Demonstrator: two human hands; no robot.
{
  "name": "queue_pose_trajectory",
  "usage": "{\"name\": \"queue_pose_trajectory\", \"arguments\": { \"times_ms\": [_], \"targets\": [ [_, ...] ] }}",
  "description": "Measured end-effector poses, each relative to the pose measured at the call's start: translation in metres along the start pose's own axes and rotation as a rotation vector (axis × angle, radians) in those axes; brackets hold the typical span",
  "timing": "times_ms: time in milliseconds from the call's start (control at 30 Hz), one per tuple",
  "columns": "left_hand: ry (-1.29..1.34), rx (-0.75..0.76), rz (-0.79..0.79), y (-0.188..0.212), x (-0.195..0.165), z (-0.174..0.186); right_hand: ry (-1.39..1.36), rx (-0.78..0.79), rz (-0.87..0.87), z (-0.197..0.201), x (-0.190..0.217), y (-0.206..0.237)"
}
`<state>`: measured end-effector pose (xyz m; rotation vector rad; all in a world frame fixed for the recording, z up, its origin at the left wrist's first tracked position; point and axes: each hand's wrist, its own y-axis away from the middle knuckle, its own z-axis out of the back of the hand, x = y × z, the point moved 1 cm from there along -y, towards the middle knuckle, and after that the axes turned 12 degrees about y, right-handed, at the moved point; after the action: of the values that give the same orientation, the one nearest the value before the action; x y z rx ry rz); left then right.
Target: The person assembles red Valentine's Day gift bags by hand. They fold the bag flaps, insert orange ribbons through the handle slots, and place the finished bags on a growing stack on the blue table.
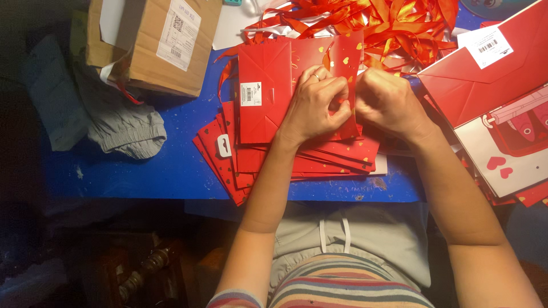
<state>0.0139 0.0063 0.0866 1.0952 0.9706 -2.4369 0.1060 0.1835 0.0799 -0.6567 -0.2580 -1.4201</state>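
Observation:
A flat red paper gift bag with gold hearts lies on top of a fanned stack of similar red bags on a blue table. My left hand, with a ring on one finger, pinches the bag's right edge. My right hand is closed beside it, fingers meeting the left hand's at that same edge. What the fingertips pinch is hidden, though a red ribbon end seems to run there. A heap of red ribbons lies just behind the hands.
A cardboard box stands at the back left beside grey cloth. Larger red bags and a white one with a red picture lie stacked at the right. The table's near edge runs just above my lap.

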Motion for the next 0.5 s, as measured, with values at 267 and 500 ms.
{"name": "queue_pose_trajectory", "arguments": {
  "times_ms": [267, 500],
  "targets": [
    [-0.005, 0.008, 0.029, 0.001, 0.005, -0.002, -0.144, 0.008, 0.141, 0.007, -0.001, -0.004],
    [-0.003, 0.01, 0.005, 0.001, 0.004, -0.003, 0.046, 0.012, 0.116, -0.002, -0.002, 0.0]
  ]
}}
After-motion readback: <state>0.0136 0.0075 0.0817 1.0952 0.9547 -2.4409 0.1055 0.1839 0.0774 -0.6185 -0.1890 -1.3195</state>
